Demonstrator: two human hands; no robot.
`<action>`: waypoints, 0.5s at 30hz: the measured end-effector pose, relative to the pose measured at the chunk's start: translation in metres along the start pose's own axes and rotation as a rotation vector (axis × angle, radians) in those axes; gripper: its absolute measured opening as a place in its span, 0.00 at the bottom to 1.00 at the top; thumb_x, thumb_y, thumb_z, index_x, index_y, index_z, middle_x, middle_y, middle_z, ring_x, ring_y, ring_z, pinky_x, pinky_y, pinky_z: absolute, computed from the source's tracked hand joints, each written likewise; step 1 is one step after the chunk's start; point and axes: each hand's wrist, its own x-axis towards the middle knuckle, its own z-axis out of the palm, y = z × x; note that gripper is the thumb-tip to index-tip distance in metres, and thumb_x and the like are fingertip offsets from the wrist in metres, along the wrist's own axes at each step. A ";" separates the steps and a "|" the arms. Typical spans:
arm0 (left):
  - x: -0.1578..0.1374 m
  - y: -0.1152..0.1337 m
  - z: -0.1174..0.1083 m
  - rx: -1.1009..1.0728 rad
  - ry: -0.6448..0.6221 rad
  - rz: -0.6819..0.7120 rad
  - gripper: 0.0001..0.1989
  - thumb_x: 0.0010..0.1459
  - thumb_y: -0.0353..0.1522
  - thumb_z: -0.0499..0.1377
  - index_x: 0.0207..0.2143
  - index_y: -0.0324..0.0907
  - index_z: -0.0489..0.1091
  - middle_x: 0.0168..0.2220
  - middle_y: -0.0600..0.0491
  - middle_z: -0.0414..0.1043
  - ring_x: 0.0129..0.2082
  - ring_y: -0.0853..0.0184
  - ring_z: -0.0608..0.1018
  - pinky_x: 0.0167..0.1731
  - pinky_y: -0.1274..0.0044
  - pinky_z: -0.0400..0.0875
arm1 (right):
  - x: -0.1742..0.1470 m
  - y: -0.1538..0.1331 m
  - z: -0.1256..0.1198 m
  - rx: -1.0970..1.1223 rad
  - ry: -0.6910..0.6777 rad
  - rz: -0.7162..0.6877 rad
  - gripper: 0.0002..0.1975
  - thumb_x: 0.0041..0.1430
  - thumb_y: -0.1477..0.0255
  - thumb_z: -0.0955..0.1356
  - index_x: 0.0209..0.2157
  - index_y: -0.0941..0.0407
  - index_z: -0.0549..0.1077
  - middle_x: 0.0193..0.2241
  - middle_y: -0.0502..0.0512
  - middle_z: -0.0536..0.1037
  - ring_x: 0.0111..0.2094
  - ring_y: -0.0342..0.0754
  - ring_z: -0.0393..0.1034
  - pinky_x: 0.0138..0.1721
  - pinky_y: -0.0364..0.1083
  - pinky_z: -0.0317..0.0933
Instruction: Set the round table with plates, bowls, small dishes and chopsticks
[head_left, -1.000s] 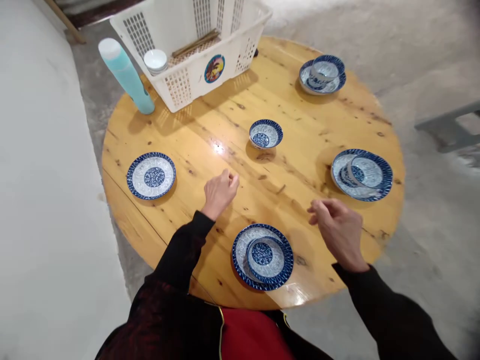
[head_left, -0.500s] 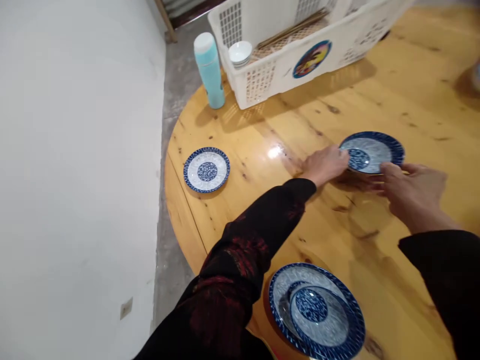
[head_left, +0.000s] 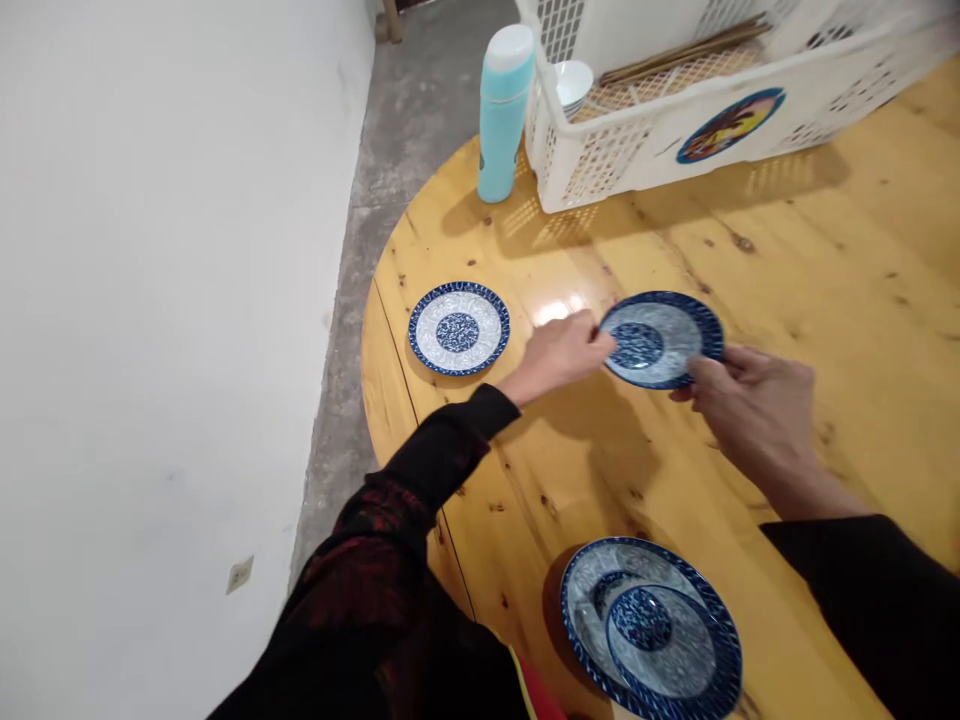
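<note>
Two hands hold one small blue and white bowl [head_left: 661, 338] just above the round wooden table [head_left: 795, 300], near its middle. The bowl has a dark blue rim, a pale inside with tiny patterns and a dark blue circle at the bottom. It tips a little toward the person.

The left hand [head_left: 556, 352] pinches the bowl's left rim with its fingertips. The right hand [head_left: 754, 412] grips the near right rim, thumb on top and fingers curled under.

By the left edge of the table lies a flat plate [head_left: 458, 327] in the same blue and white. At the near edge sits a bigger plate [head_left: 592, 590] with another bowl [head_left: 673, 652] on it. At the far edge stand a light blue bottle [head_left: 504, 110] and a white plastic basket [head_left: 637, 150]. The basket has a little white cup [head_left: 573, 84] and chopsticks [head_left: 686, 49] inside.

The floor is grey concrete, and a white wall stands on the left.
</note>
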 end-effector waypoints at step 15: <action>-0.004 -0.153 -0.119 -0.047 0.103 -0.159 0.07 0.55 0.30 0.59 0.25 0.42 0.71 0.24 0.46 0.75 0.43 0.56 0.81 0.47 0.70 0.70 | -0.007 -0.094 0.154 0.035 -0.323 -0.208 0.11 0.50 0.79 0.65 0.18 0.54 0.67 0.15 0.54 0.71 0.19 0.49 0.70 0.23 0.45 0.63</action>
